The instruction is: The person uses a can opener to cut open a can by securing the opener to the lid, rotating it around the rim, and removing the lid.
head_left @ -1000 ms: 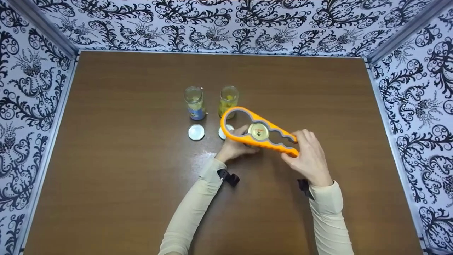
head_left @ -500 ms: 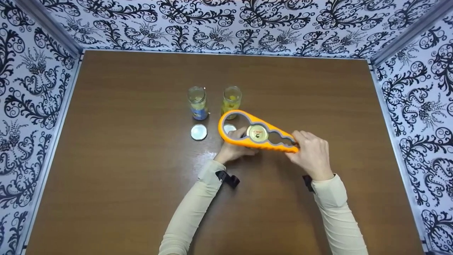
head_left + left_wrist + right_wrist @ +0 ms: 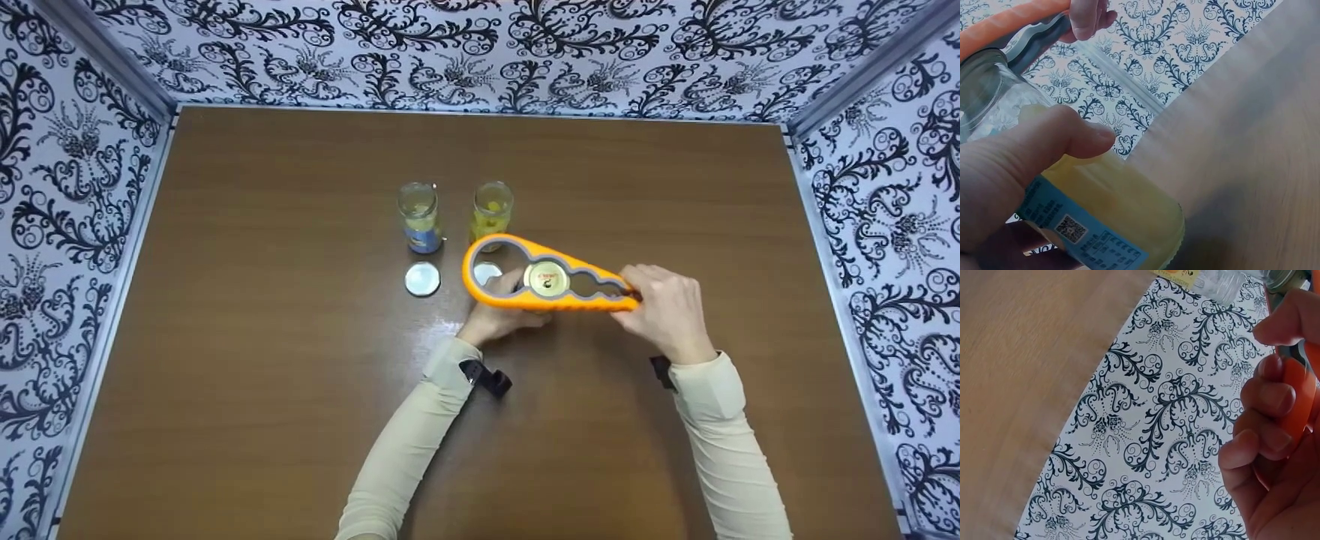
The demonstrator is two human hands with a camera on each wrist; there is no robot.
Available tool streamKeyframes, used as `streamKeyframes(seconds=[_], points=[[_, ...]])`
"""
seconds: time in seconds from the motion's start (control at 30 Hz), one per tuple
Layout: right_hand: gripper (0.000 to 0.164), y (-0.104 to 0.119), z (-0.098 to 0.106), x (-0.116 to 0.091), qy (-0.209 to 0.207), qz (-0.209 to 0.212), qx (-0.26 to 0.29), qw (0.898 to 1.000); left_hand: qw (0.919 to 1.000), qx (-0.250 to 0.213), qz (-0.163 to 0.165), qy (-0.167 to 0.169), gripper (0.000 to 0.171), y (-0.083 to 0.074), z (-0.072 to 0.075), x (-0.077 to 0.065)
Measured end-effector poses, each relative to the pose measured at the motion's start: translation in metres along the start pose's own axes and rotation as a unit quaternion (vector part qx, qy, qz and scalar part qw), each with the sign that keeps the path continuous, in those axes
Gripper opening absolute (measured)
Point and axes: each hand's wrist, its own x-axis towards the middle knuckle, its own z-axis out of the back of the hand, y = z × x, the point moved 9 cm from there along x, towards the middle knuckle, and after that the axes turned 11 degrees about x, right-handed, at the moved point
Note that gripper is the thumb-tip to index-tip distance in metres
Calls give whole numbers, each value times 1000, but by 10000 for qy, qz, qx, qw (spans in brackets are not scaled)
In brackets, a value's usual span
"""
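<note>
My left hand [image 3: 499,319] grips a glass jar [image 3: 1114,191] with pale yellow contents and a blue label. In the head view the jar's body is mostly hidden below an orange jar opener [image 3: 536,301] with grey wavy inner edges. A gold lid [image 3: 547,279] shows between the opener's two arms, near their middle. At the opener's right end, my right hand [image 3: 667,311] squeezes both handle ends together. The right wrist view shows its fingers [image 3: 1266,396] curled round the orange handle.
Two lidless glass jars stand farther back, one with a blue label [image 3: 422,238] and one with yellow contents [image 3: 491,217]. A pale round lid [image 3: 422,279] lies before the left jar; another lid [image 3: 487,271] shows through the opener's loop. Patterned panels [image 3: 480,60] border the brown table [image 3: 262,337].
The opener's handle ends have come together in my right hand, which has moved slightly right and away from me. My left hand and the jar stay nearly in place.
</note>
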Motion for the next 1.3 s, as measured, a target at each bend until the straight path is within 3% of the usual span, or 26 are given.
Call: streamKeyframes(seconds=[0.17,0.3,0.4,0.53,0.67,0.9,0.97,1.07,1.13,1.2,1.3], points=[[28,-4,-1,1,177,-4,99,9998,9998,77,53,166,52,1,0,0],[23,-7,0,3,361,66,182,9992,9957,665,10,647,43,-1,-3,-1],[22,-6,1,4,505,209,286,9981,9859,1256,-298,1069,41,-6,-6,-4],[21,-4,5,6,665,473,449,9957,9745,1438,-1037,1372,52,-20,-12,-5],[22,-2,7,8,815,656,697,9921,9677,1348,-1417,1591,62,-30,-17,-7],[26,1,5,9,983,836,1096,9856,9630,717,-949,2419,65,-22,-28,-15],[27,0,6,7,933,814,1187,9852,9611,749,-1056,2441,61,-23,-28,-15],[28,-5,9,5,797,605,1250,9871,9587,936,-1542,2198,56,-28,-23,-14],[28,-10,12,2,631,407,1204,9899,9590,762,-1707,2132,54,-30,-19,-14],[28,-15,14,-1,493,140,1116,9924,9615,552,-1618,2153,57,-28,-18,-14],[28,-21,18,-6,252,-204,975,9947,9670,194,-1152,2264,63,-20,-19,-13]])
